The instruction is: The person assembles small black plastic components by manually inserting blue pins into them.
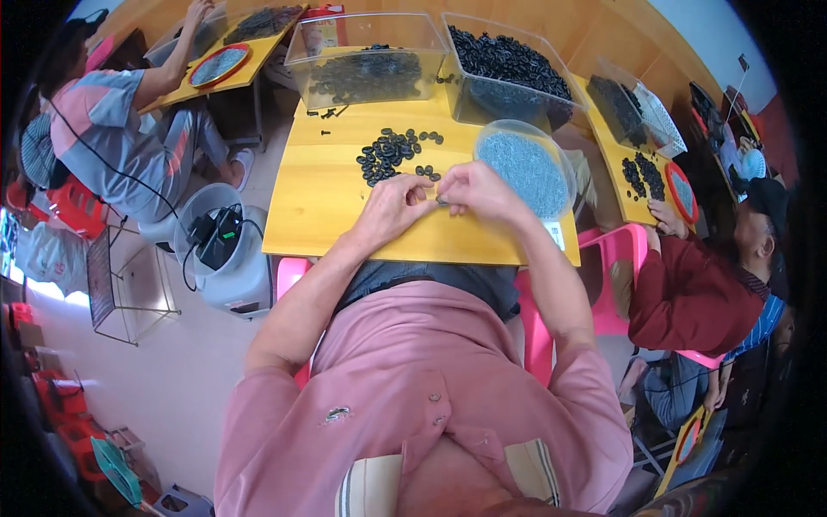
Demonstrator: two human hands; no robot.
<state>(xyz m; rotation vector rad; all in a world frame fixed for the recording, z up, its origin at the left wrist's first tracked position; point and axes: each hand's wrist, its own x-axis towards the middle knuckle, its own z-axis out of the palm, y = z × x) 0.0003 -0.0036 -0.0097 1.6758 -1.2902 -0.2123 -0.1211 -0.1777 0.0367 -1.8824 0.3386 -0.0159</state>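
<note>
Hands [472, 191] between pieces [376, 160] and table edge [431, 256]

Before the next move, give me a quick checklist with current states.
1. Hands together over table: ok; left hand and right hand meet near its front edge.
2. Grip on small piece: cannot tell; fingers mostly hide it.
3. Black parts close by: ok, loose just beyond the left hand.
4. Round tray stocked: ok, grey bits, beside the right hand.
5. Dark bits gathered: not ok, one lies apart near the left bin.
</note>
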